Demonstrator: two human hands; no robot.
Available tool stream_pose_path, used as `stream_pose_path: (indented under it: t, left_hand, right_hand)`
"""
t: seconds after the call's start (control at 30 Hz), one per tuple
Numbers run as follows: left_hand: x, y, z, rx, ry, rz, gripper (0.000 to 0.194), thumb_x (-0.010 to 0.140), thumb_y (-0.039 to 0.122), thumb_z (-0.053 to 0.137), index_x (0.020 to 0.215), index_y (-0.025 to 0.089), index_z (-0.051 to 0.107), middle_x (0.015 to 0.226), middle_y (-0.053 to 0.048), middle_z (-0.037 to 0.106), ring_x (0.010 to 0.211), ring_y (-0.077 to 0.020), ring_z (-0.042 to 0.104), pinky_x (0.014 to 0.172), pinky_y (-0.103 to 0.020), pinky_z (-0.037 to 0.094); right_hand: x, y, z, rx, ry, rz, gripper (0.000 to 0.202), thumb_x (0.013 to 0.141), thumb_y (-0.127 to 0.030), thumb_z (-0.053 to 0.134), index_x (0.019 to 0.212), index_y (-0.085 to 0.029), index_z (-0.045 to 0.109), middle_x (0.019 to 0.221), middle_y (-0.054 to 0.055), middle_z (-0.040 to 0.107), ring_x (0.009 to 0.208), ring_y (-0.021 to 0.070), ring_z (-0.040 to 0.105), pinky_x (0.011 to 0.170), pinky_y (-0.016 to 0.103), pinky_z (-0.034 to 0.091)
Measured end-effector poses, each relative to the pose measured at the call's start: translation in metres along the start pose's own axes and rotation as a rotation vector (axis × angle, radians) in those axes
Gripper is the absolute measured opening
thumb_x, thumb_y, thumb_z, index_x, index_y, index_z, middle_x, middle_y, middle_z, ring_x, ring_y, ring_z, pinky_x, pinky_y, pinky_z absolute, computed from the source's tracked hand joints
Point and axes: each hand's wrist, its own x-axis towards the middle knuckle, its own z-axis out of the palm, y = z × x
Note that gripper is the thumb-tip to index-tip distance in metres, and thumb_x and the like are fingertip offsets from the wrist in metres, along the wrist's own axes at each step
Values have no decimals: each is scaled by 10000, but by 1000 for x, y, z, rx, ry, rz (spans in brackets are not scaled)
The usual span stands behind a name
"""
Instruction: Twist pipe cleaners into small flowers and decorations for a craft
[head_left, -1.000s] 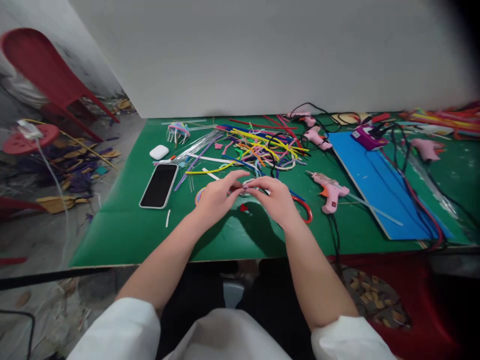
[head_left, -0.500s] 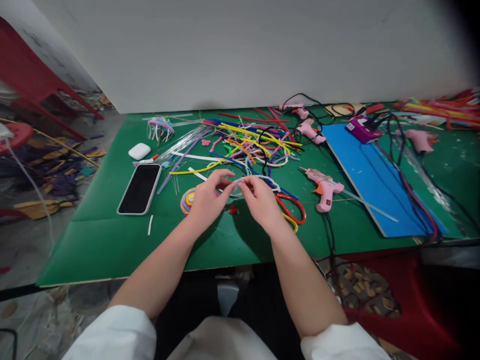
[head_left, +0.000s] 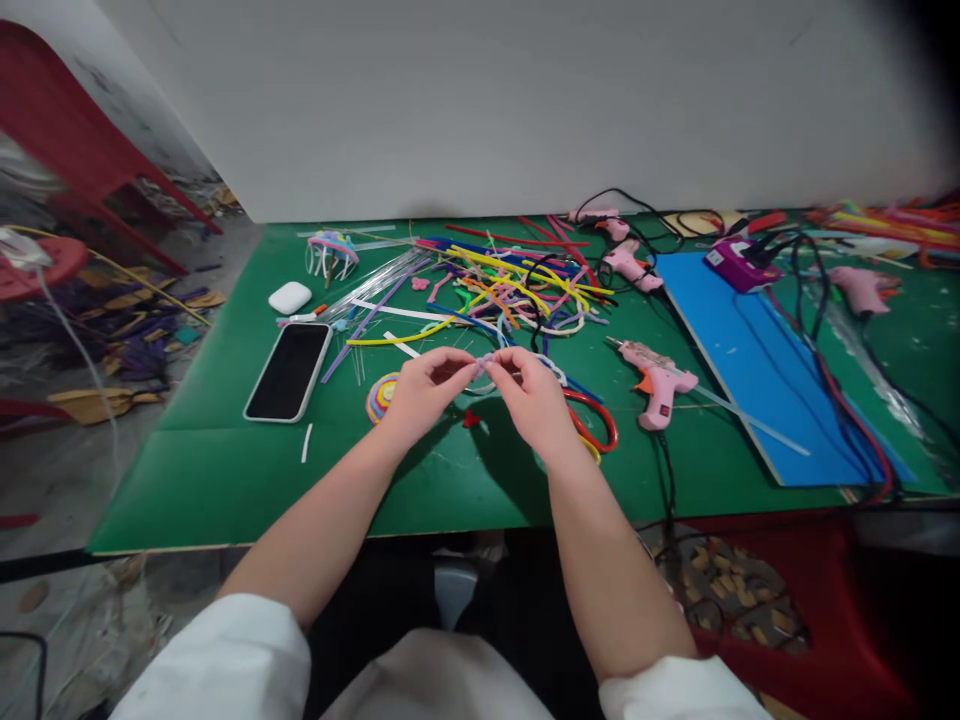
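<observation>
My left hand (head_left: 427,390) and my right hand (head_left: 531,400) meet over the table, both pinching a small pale purple pipe cleaner piece (head_left: 485,363) between thumbs and fingertips. It looks bent or curled; its exact shape is too small to tell. Under the hands lies a small red piece (head_left: 470,418). A coiled disc of several colours (head_left: 381,396) rests beside my left hand, partly hidden by it. By my right wrist are red and yellow loop handles (head_left: 611,425), probably of scissors, and a white twisted strand (head_left: 553,368) shows behind the fingers.
A heap of coloured pipe cleaners (head_left: 510,285) covers the back of the green table (head_left: 202,480). At left lie a phone (head_left: 289,372) and a white case (head_left: 290,297). To the right are a pink glue gun (head_left: 656,380), a blue board (head_left: 750,370) and a purple power block (head_left: 742,262) with cables.
The view has shifted slightly. Both hands still pinch the purple piece; their fingertips have moved a little apart, so more of it shows between them.
</observation>
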Motion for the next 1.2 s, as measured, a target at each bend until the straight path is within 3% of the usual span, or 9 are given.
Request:
stream_pose_path:
  t: [0.47,0.73,0.93,1.2]
  left_hand:
    - [1,-6,-1,296,-47,86,91,733,247,581,790,180,602,728,-1,627,662,-116,580,543,-203,429]
    - [0,-2,-2,459,-38,210,60,723,196,560,773,180,590,728,3,622,668,-117,579,598,-219,447]
    - [1,-2,-5,524,-110,229,75,764,227,548,804,183,595,732,15,632,657,-99,580,579,-198,427]
    - [-1,-4,-5,634,-48,466,75,775,191,539,796,175,609,731,-2,628,683,-103,569,652,-213,440]
  right_hand:
    - [0,3,1,-121,-56,4,147,799,-298,474,747,-189,557,743,13,606,687,142,537,644,263,411]
    - [1,2,2,-155,-93,13,139,791,-275,458,734,-181,543,683,-4,557,627,122,477,596,247,359]
    - [1,5,-2,-216,-109,-17,137,794,-278,464,731,-178,534,683,-9,536,651,122,474,608,244,341]
    - [1,4,2,-142,-107,7,145,791,-281,472,740,-171,551,683,-9,544,643,116,471,602,246,347]
